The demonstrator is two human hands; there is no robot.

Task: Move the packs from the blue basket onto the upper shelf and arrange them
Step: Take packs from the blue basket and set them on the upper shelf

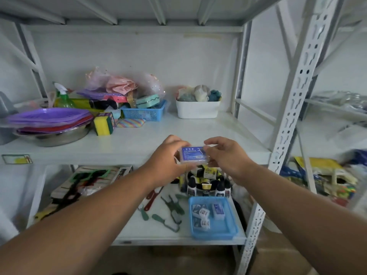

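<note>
A small clear pack with a blue label (192,155) is held between both hands at the front edge of the upper shelf (162,133). My left hand (168,161) grips its left end and my right hand (226,155) grips its right end. Below, on the lower shelf (151,227), sits the blue basket (230,225) with several more packs (204,215) lying in its left half.
The upper shelf holds purple plates on a steel bowl (49,124), a yellow sponge (103,125), a blue mesh basket (145,113) and a white tub (197,110). Bottles (206,185) and clips (170,211) lie on the lower shelf. A perforated upright (292,108) stands at right.
</note>
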